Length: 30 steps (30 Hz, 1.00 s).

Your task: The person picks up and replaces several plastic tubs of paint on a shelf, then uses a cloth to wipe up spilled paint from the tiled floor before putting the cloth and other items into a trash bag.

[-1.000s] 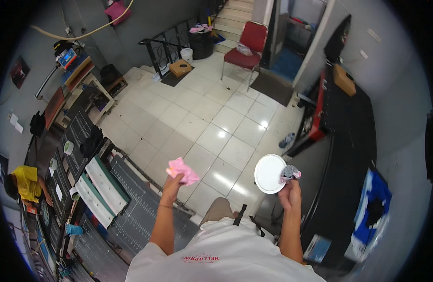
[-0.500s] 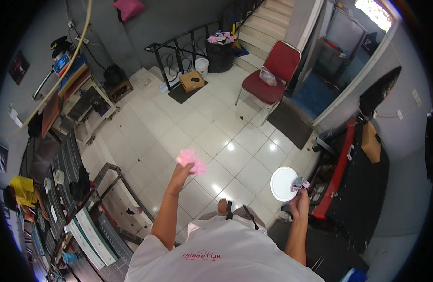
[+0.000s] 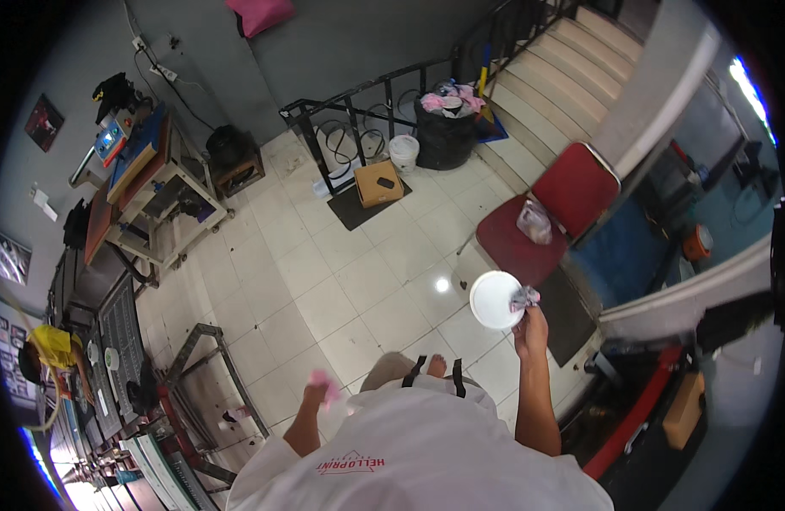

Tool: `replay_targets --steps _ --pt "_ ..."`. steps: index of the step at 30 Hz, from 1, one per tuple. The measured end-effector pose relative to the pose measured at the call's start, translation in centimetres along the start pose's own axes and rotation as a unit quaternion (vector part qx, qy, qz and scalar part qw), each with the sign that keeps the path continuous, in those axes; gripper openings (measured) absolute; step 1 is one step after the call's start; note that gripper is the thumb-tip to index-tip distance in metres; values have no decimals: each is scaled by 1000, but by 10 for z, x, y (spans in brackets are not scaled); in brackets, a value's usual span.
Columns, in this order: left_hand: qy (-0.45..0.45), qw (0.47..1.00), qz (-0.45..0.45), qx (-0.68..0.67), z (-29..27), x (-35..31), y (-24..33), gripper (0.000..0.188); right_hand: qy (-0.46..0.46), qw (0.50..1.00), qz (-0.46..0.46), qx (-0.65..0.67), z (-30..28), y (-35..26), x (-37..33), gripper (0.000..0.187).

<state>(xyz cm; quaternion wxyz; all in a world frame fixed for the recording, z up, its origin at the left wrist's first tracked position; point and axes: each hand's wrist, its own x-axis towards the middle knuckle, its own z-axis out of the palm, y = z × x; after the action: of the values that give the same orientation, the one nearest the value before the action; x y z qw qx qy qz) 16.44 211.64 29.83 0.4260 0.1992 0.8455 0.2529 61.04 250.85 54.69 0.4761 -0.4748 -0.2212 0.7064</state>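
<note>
Currently, our two hands are well apart above the tiled floor (image 3: 328, 302). Our left hand (image 3: 313, 397), motion-blurred, is closed around a pink cloth (image 3: 327, 385). Our right hand (image 3: 532, 327) grips a round white disc (image 3: 494, 300) at its right edge, together with a crumpled greyish wad (image 3: 523, 298). Beyond the disc we see a red chair (image 3: 577, 189), a plastic bag (image 3: 534, 223) lying on its seat near the back edge. Farther off, a cardboard box (image 3: 371, 189) sits on a dark mat (image 3: 346, 215), toward its far edge.

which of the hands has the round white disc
The right hand holds the white disc and a crumpled grey piece; the left hand holds a pink cloth.
</note>
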Motion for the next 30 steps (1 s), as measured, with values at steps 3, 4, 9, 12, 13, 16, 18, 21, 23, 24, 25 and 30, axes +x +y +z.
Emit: replay_targets --steps 3,4,9,12,13,16,18,21,23,24,25,30 --pt "-20 950 -236 -204 47 -40 -18 17 17 1000 -5 -17 42 -41 98 17" --pt "-21 924 -298 -239 58 -43 -3 16 16 999 -6 -29 51 -52 134 15" --pt "10 894 -332 -302 78 23 51 18 37 999 -31 19 130 -70 315 3" --pt "9 907 -159 -389 59 127 100 25 59 997 -41 -17 182 -77 415 4" --pt "12 905 -69 -419 37 171 126 27 91 994 -48 -38 216 -76 443 6" --pt "93 974 -22 -207 5 313 298 34 92 991 -44 -87 229 -85 557 6" --pt "68 982 17 -174 -2 354 474 33 133 983 -64 -108 221 -107 621 7" --pt "113 956 171 -211 -58 376 615 31 129 987 -85 -44 283 -118 726 8" --pt "133 957 173 -191 -67 375 669 33 111 989 -91 -30 302 -124 795 9" --pt "168 951 193 -171 -63 380 683 34 86 992 -90 -37 311 -131 837 11" --pt "177 956 175 -157 -61 385 676 34 58 994 -83 -39 324 -128 873 12" --pt "202 957 -81 -192 8 386 603 34 135 987 91 -9 343 -91 1023 29"
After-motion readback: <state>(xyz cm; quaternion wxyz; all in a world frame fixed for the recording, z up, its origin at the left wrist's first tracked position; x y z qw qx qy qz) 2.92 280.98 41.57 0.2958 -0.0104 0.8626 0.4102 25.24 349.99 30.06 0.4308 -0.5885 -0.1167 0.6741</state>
